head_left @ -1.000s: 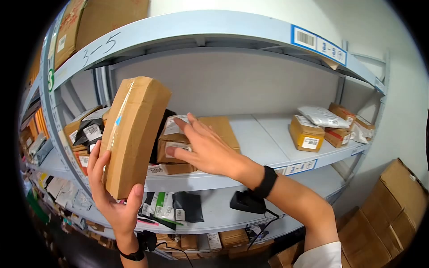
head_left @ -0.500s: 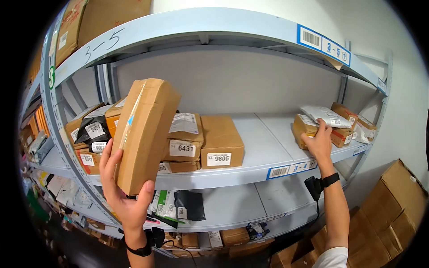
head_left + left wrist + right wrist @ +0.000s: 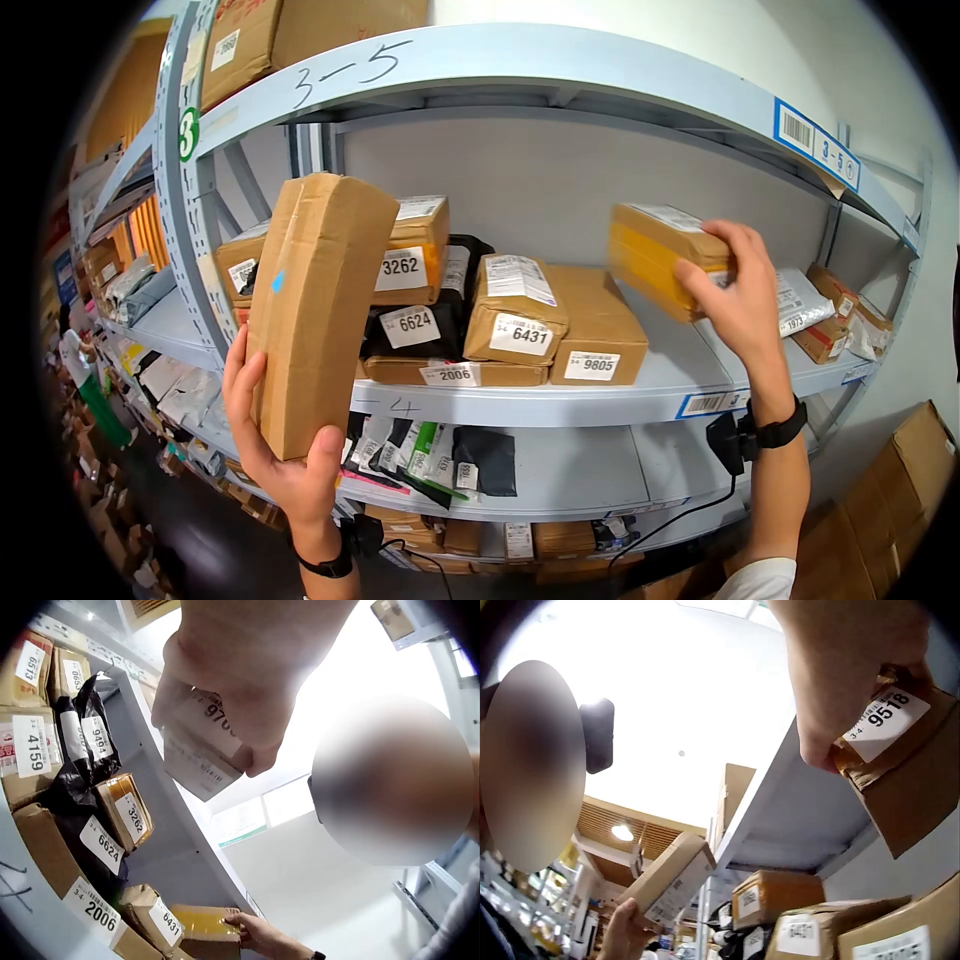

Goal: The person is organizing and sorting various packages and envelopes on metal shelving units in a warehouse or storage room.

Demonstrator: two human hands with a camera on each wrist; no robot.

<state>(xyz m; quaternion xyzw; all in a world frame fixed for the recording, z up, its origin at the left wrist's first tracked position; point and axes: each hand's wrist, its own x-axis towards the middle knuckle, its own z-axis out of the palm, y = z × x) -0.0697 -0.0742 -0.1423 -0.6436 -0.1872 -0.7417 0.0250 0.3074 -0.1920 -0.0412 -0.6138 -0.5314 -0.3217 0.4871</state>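
Observation:
My left hand [image 3: 290,475] grips a long brown cardboard box [image 3: 325,300] near its lower end, holding it tilted upright in front of the shelf. Clear tape and a blue mark run along its face; a white label shows on its other side in the right wrist view. My right hand [image 3: 745,300] holds a smaller box with yellow tape [image 3: 650,255] by its right end, above the shelf. That box carries a label reading 9518 [image 3: 886,720]. Below and left of it stand boxes labelled 9805 [image 3: 610,335] and 6431 [image 3: 515,300].
Box 3262 [image 3: 412,245] sits on black parcel 6624 [image 3: 410,328], behind the long box. Flat box 2006 [image 3: 500,374] lies beneath. At the right are a white bag [image 3: 800,300] and small boxes. The upper shelf beam [image 3: 560,55] spans overhead; bagged parcels [image 3: 485,460] lie below.
My right hand has moved from the left parcels to the right group, taken the yellow-taped box and lifted it leftward. The left hand still holds the long box. The view has swung left.

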